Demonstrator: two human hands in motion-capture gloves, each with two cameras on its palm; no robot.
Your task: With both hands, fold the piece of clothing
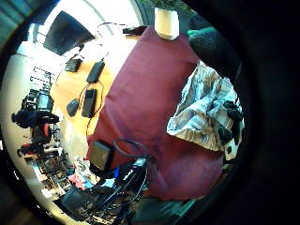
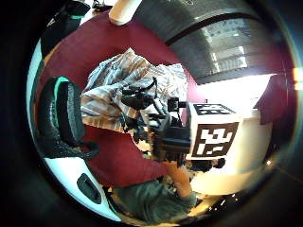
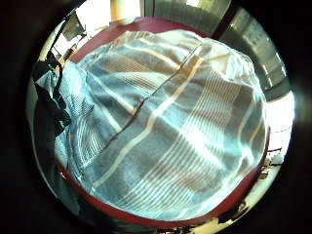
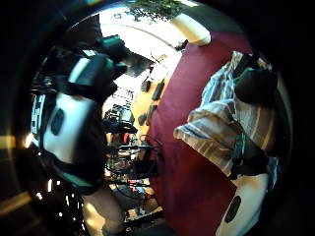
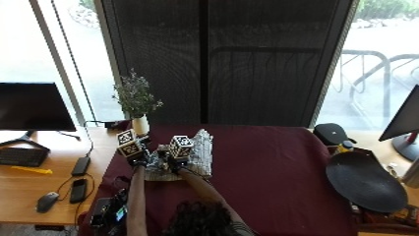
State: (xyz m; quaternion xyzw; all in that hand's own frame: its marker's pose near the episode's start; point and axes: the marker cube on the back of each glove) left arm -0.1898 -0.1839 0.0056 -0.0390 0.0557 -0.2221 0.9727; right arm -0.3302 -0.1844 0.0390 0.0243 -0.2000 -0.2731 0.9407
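The left hand (image 5: 138,158) hovers at the left edge of the striped garment (image 5: 196,153), and we cannot tell its finger state. Beside it, the right hand (image 5: 175,161) rests on the cloth, its grip also undeterminable. We see the garment bunched near the far-left corner of the maroon tabletop (image 5: 275,177), by a white vase (image 5: 140,125).

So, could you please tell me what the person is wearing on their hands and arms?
Both the left hand and the right hand wear black gloves. The forearms are bare, with no sleeves showing in the outside view. A palm view shows white plastic casing by one glove.
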